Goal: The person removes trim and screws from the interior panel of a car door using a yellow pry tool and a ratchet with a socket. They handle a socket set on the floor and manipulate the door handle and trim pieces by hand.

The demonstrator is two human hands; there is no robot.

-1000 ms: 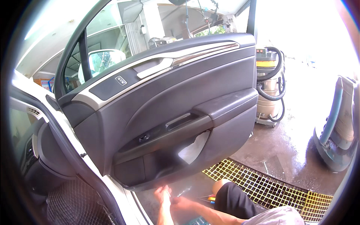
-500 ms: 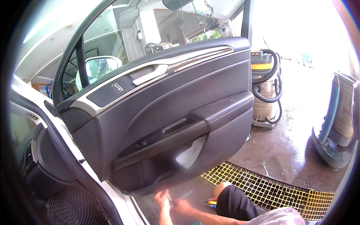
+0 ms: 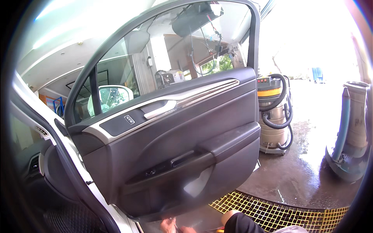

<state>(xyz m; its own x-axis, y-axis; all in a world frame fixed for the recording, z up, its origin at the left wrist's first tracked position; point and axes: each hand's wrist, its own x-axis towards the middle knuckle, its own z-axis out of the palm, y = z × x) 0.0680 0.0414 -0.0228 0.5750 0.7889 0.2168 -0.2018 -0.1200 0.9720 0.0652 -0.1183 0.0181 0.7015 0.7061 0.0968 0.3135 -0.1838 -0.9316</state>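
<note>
An open car door [image 3: 217, 112] with a dark inner panel fills the middle of the view. Just below its bottom edge, at the lower rim of the picture, my left hand [image 3: 168, 225] has its fingers curled; what they hold is too small to make out. My right hand [image 3: 188, 230] is close beside it on the right, blurred and mostly cut off, so its fingers do not show. The door's lower pocket [image 3: 163, 196] lies above both hands, with a pale patch seen at its right end.
To the left are the white door sill [image 3: 126, 223] and a dark floor mat [image 3: 74, 215]. My bent knee in dark cloth [image 3: 243, 223] is at the right, before a yellow floor grating [image 3: 268, 209]. Beyond stand a vacuum cleaner [image 3: 272, 134] with a black hose and a second drum-shaped machine [image 3: 355, 128].
The view has tilted upward, so the door, machines and grating sit lower in the picture. Both hands have slid toward the lower edge and show less, still close together.
</note>
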